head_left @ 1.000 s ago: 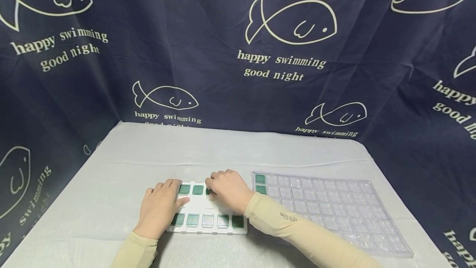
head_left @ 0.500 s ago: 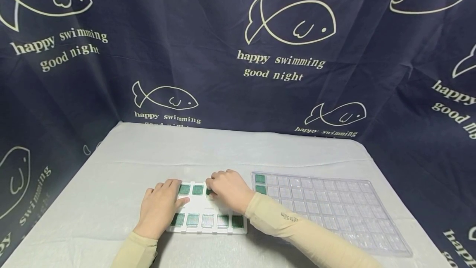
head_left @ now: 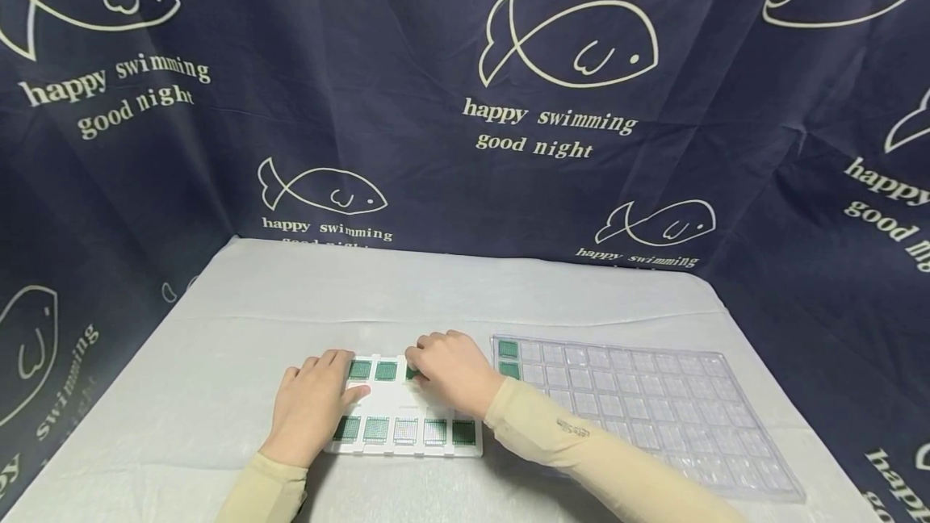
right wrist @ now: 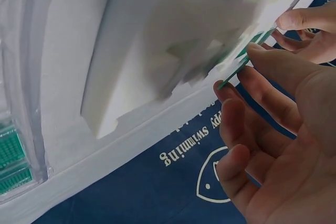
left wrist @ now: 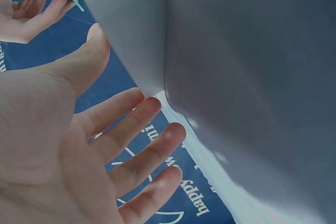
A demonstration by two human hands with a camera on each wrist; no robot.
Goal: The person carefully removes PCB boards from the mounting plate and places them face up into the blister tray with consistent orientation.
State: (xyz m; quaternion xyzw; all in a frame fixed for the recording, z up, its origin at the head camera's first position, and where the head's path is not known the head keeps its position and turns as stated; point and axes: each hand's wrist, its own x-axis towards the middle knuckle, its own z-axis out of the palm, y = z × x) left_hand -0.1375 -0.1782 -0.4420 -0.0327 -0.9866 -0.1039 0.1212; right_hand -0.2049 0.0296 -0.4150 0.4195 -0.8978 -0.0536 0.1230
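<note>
a thin green square circuit board [right wrist: 233, 73], pinched in my right grip [head_left: 458, 374], is at the far row of the white rectangular tray [head_left: 392, 398]; that grip has just edged rightward, so the board is probably loosening. my left grip [head_left: 308, 403], fingers apart, rests against the tray.

- A thin green board [right wrist: 235, 73], pinched, shows edge-on by the far side of a white tray [head_left: 388, 399].
- Green square boards [head_left: 375, 429] sit in two rows on it.
</note>
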